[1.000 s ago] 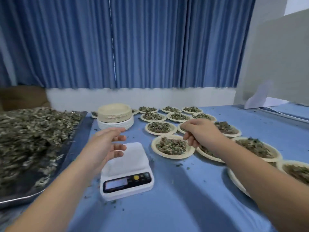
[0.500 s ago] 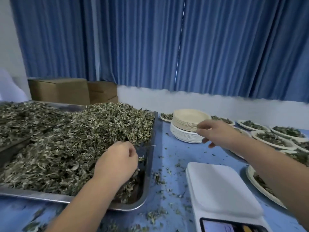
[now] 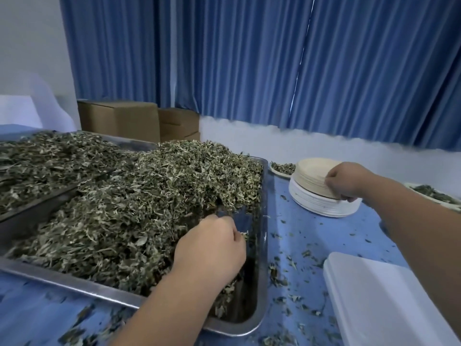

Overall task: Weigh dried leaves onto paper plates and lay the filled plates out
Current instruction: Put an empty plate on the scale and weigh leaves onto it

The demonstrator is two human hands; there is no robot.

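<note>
1. Leaves first: my left hand (image 3: 209,248) sits knuckles-up in the dried leaves (image 3: 154,196), fingers curled round a handful. It is at the near right corner of the metal tray (image 3: 262,245), where some bare metal shows.
2. My right hand (image 3: 345,182) reaches across to the stack of paper plates (image 3: 311,171). Thumb and curled fingers pinch the upper rims on the side facing me.
3. The stack stands on the blue bench (image 3: 324,236), just right of the tray's far corner. It has tan plates on top and white plates underneath.
4. The white scale (image 3: 381,295) lies at lower right, closest to me, with nothing on its platform. Its display is cut off by the edge of the view.
5. I judge the step to be taking one fresh plate while gathering leaves for it. The plates nest closely, so I should slide my thumb under the top rim alone and peel that edge up, rather than lift several.
6. The plate should go on the scale before any leaves do.
7. Loose crumbs (image 3: 277,275) litter the bench between tray and scale. I should keep the handful modest, cup it closed on the way over, and finish the weight with small pinches.
8. One filled plate (image 3: 282,168) sits just behind the stack and another (image 3: 434,193) at the far right. The new one belongs beside them.
</note>
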